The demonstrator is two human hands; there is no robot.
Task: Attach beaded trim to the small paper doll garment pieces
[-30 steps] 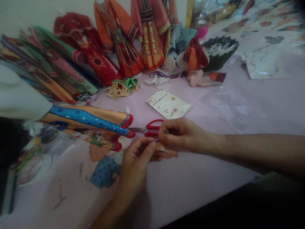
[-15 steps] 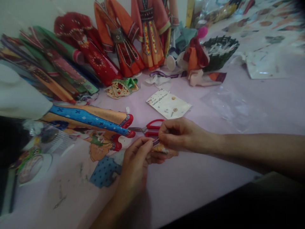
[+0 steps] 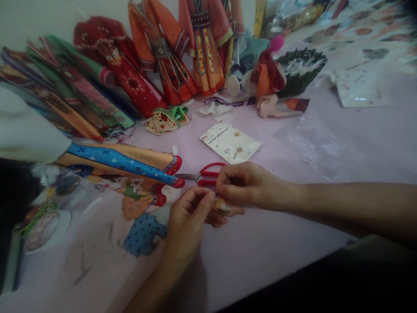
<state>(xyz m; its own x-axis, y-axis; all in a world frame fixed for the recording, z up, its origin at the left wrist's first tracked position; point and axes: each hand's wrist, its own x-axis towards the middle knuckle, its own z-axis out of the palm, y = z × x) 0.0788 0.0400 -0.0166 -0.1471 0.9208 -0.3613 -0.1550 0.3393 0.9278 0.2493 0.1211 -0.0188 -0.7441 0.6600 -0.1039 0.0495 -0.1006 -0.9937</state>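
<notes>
Between the thumb and fingers of my left hand (image 3: 189, 213) is a small piece of patterned fabric (image 3: 222, 206), yellowish with a dark dotted trim along its upper edge. The thumb covers most of that trim. My right hand (image 3: 241, 184) is closed in a pinch at the trim's end, its fingertips nearly meeting the left thumb. Whether the pinch also holds something finer is hidden. Just behind the hands lie red-handled scissors (image 3: 208, 174), their blades partly under a doll garment with red cuffs (image 3: 130, 163). A blue dotted fabric scrap (image 3: 143, 234) lies left of my left hand.
Dolls in orange and red robes (image 3: 159, 48) line the back. A white card with small ornaments (image 3: 230, 141) lies beyond the scissors. Farther right are a dark green basket (image 3: 301, 71), clear plastic (image 3: 321, 150) and a white tray (image 3: 361, 89). A tape roll (image 3: 48, 230) sits at left.
My hands have come slightly closer together. The left thumb has slid right over the dotted trim, which showed more before. Things on the table have not moved.
</notes>
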